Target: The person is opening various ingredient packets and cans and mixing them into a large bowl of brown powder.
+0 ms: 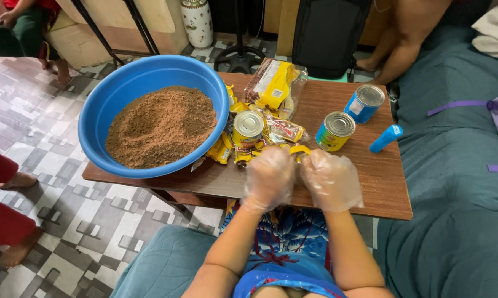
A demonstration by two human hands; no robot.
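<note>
Wooden table [370,182] stood btwn teal cushions. Big blue basin [122,94] took up its left end, heaped w/ brown crumbs [161,126]. Opened biscuit pack [274,83] lay at the far edge, by the basin rim. Three tins: one [248,128] upright amid a pile of yellow wrappers [222,150], two more [335,131] [364,102] to the right, w/ a small blue tube [386,138] near them. Left hand [269,177] & right hand [330,179], both in clear plastic gloves, were side by side at the near edge of the pile, pinching a small yellow packet [300,149] btwn the fingertips.
</note>
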